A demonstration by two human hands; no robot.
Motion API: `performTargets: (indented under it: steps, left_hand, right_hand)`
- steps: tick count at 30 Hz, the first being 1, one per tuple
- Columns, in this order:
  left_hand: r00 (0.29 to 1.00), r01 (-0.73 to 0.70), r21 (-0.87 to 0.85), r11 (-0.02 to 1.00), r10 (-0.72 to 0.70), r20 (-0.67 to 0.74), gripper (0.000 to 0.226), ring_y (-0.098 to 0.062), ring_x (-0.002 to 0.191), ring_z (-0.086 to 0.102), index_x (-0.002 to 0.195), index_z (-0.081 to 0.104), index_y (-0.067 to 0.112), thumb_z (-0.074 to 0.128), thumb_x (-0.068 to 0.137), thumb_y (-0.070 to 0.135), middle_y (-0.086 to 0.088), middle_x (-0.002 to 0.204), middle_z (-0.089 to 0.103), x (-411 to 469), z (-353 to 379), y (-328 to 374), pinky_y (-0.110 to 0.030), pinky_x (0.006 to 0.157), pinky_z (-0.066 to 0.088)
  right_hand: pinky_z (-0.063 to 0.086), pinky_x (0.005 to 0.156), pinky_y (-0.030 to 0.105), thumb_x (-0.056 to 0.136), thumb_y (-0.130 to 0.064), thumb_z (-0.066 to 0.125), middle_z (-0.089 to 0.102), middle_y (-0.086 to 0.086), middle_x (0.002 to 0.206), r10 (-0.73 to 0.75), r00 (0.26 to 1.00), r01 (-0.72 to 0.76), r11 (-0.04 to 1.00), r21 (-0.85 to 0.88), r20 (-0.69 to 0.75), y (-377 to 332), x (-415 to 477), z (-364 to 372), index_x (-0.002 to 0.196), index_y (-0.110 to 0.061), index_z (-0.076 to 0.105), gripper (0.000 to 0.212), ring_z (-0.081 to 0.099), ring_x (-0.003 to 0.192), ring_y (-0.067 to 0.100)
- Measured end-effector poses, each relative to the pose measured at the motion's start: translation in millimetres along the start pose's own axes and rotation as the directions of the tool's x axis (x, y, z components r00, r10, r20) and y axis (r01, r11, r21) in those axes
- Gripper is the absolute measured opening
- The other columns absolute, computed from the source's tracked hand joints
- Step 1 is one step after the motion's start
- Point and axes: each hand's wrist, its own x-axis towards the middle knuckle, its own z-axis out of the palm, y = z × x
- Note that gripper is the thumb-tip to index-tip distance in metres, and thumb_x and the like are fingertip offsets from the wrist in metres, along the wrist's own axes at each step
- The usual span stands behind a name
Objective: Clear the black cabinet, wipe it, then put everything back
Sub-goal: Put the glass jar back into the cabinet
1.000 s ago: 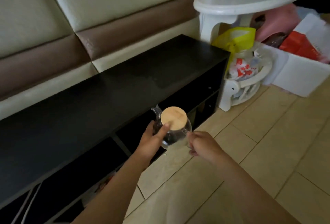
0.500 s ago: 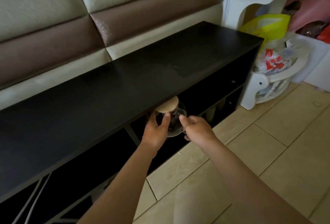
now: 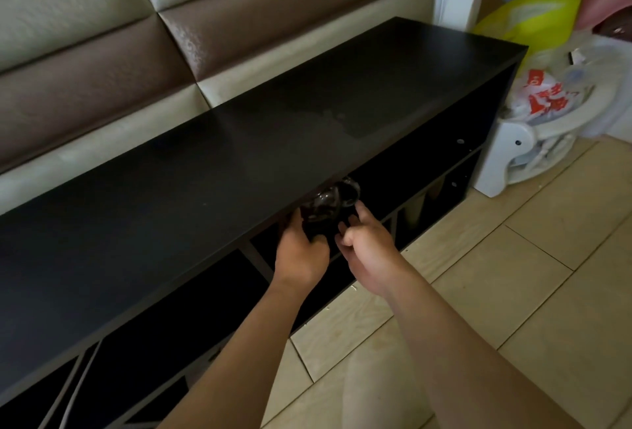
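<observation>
Black cabinet: we see its bare top; the open shelves below are too dark to read.
Left hand: we clasp the pot's left side, fingertips hidden under the top's edge.
Glass pot: in the upper shelf opening, its upper part hidden beneath the cabinet top.
Right hand: our fingers curl round the pot's right side.
White stand: cut off above, with plastic bags on it.

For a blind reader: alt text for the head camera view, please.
The left hand and right hand hold a glass teapot in the black cabinet, just under its top. Padded wall behind, tiled floor at right.
</observation>
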Motion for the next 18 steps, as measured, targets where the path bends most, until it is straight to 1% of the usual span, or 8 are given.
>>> performTargets:
  steps: [2, 3, 5, 7, 12, 15, 17, 18]
  left_hand:
    - [0.999, -0.005, -0.001, 1.000, 0.005, 0.054, 0.074, -0.017, 0.147, 0.031, 0.158, 0.025, 0.023, 0.052, 0.092, 0.006, 0.002, 0.161, 0.030, -1, 2, 0, -0.022, 0.108, 0.031]
    - [0.997, -0.001, 0.000, 1.000, 0.001, 0.075, 0.075, -0.016, 0.151, 0.021, 0.160, 0.021, 0.021, 0.053, 0.093, 0.006, 0.002, 0.166, 0.020, -2, 3, 1, -0.019, 0.108, 0.025]
    - [0.994, 0.005, -0.016, 1.000, -0.004, 0.105, 0.077, -0.014, 0.154, 0.011, 0.160, 0.016, 0.020, 0.053, 0.095, 0.007, 0.003, 0.168, 0.009, 1, 5, 0, -0.019, 0.108, 0.019]
    - [0.993, 0.009, -0.025, 1.000, -0.006, 0.117, 0.078, -0.013, 0.154, 0.010, 0.160, 0.014, 0.021, 0.053, 0.095, 0.007, 0.003, 0.168, 0.009, 3, 7, -2, -0.022, 0.111, 0.019]
    - [0.991, 0.016, -0.024, 1.000, -0.013, 0.135, 0.077, -0.014, 0.153, 0.014, 0.160, 0.015, 0.021, 0.054, 0.095, 0.009, 0.002, 0.167, 0.016, 3, 11, -6, -0.031, 0.120, 0.023]
    - [0.991, 0.016, -0.023, 1.000, -0.012, 0.136, 0.076, -0.015, 0.152, 0.019, 0.160, 0.017, 0.021, 0.054, 0.095, 0.009, 0.000, 0.166, 0.021, 2, 10, -8, -0.028, 0.116, 0.027]
    - [0.990, 0.024, -0.022, 0.999, -0.021, 0.137, 0.075, -0.001, 0.143, 0.035, 0.160, 0.017, 0.022, 0.054, 0.095, 0.008, 0.003, 0.161, 0.030, 0, 8, -7, -0.019, 0.106, 0.035]
    - [0.990, 0.022, -0.028, 0.999, -0.017, 0.139, 0.075, 0.017, 0.120, 0.049, 0.160, 0.017, 0.022, 0.053, 0.096, 0.007, 0.008, 0.150, 0.042, 0, 8, -8, -0.009, 0.093, 0.041]
  right_hand:
    - [0.032, 0.120, 0.036, 0.090, 0.024, 0.026, 0.031, 0.007, 0.162, 0.010, 1.000, -0.010, 0.999, -0.037, 0.002, 2, 3, -1, 0.161, -0.027, 0.017, 0.088, 0.039, 0.143, 0.020]
    - [0.030, 0.121, 0.038, 0.091, 0.023, 0.026, 0.027, 0.006, 0.164, 0.013, 1.000, -0.013, 0.998, -0.057, 0.002, 4, 5, -2, 0.161, -0.028, 0.016, 0.088, 0.033, 0.148, 0.021]
    - [0.029, 0.122, 0.040, 0.090, 0.022, 0.027, 0.022, 0.004, 0.166, 0.014, 1.000, -0.013, 0.995, -0.100, 0.012, 7, 8, -5, 0.161, -0.029, 0.016, 0.088, 0.028, 0.151, 0.021]
    - [0.030, 0.122, 0.039, 0.089, 0.023, 0.028, 0.022, 0.002, 0.167, 0.003, 1.000, -0.001, 0.992, -0.124, 0.009, 7, 8, -8, 0.161, -0.029, 0.019, 0.089, 0.028, 0.151, 0.020]
    - [0.033, 0.120, 0.038, 0.087, 0.023, 0.028, 0.030, 0.002, 0.164, -0.021, 1.000, 0.019, 0.992, -0.123, -0.018, 2, 6, -18, 0.159, -0.027, 0.026, 0.088, 0.034, 0.148, 0.020]
    - [0.032, 0.121, 0.040, 0.091, 0.019, 0.032, 0.033, 0.001, 0.162, -0.035, 0.999, 0.034, 0.988, -0.151, -0.002, -1, 3, -24, 0.159, -0.026, 0.026, 0.083, 0.035, 0.147, 0.019]
    - [0.032, 0.121, 0.040, 0.095, 0.015, 0.036, 0.036, 0.002, 0.161, -0.056, 0.998, 0.055, 0.985, -0.162, -0.005, -3, 3, -29, 0.158, -0.024, 0.028, 0.075, 0.038, 0.145, 0.018]
    - [0.033, 0.121, 0.039, 0.096, 0.013, 0.039, 0.037, 0.002, 0.160, -0.067, 0.998, 0.064, 0.984, -0.164, -0.011, -4, 3, -31, 0.158, -0.024, 0.030, 0.072, 0.040, 0.143, 0.017]
